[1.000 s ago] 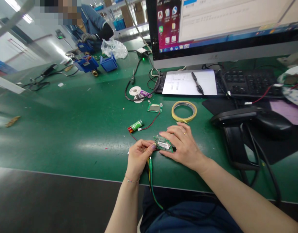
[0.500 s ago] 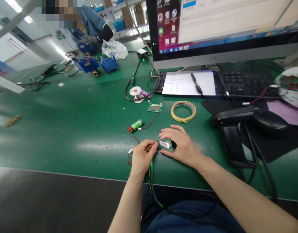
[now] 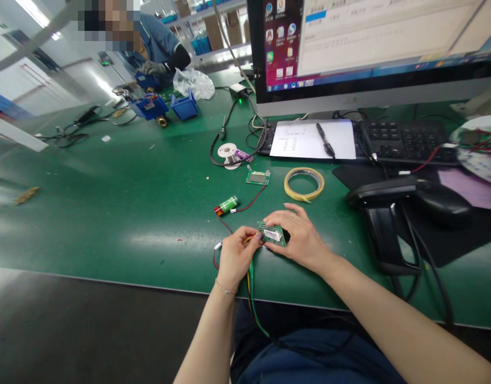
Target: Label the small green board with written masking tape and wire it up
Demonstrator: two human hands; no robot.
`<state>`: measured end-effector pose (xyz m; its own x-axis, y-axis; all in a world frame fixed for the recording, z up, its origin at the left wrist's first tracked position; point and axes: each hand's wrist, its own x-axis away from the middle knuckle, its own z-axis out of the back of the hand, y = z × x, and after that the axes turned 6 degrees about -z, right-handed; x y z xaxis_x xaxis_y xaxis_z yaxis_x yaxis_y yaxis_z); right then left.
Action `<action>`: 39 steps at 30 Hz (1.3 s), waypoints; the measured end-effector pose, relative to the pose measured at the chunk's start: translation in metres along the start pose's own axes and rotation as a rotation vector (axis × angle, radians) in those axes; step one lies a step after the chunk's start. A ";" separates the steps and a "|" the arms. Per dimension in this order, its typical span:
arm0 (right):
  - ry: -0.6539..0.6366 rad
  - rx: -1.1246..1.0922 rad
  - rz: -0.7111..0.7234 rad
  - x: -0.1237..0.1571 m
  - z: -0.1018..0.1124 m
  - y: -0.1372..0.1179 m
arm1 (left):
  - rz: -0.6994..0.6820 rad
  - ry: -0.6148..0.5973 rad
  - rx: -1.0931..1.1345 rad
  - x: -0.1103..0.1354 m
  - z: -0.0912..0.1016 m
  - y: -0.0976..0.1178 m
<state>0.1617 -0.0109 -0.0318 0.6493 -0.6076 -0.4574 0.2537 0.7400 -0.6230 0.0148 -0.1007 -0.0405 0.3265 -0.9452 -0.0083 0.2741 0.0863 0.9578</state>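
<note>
My right hand [image 3: 299, 234] grips a small green circuit board [image 3: 272, 234] with a white barcode label, thumb below and fingers above. At the board's left edge my left hand [image 3: 239, 253] pinches the end of a cable [image 3: 252, 282] with yellow, black and green wires. Whether its connector is seated in the board is hidden by the fingers. The cable drops over the table edge toward my lap. Beyond my left hand lies a green battery [image 3: 226, 205] with red and black leads. A second board with a small display [image 3: 258, 177] rests farther back.
A yellow tape roll [image 3: 304, 184], a solder spool [image 3: 228, 154] and a black barcode scanner [image 3: 389, 218] lie around my hands. Behind are a keyboard [image 3: 413, 138], paper with a pen [image 3: 325, 140] and a monitor [image 3: 349, 96]. Across the table, a gloved co-worker [image 3: 157, 58] works near blue bins [image 3: 184, 106].
The view has shifted slightly, so the table items appear a little to the right. Both hands keep their hold on the circuit board and cable, almost unmoved.
</note>
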 end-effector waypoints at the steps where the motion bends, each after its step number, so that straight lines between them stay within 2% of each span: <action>1: 0.002 0.005 0.001 0.000 0.000 0.000 | 0.000 -0.001 0.004 0.000 0.000 0.000; 15: -0.027 -0.022 -0.035 -0.003 0.001 0.002 | 0.025 -0.008 0.056 0.000 0.000 0.002; 39: -0.005 -0.005 -0.026 -0.002 0.002 0.000 | 0.044 -0.005 0.032 -0.001 0.001 0.003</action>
<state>0.1617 -0.0089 -0.0301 0.6462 -0.6251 -0.4378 0.2669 0.7225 -0.6377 0.0151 -0.0999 -0.0370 0.3333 -0.9422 0.0353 0.2306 0.1178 0.9659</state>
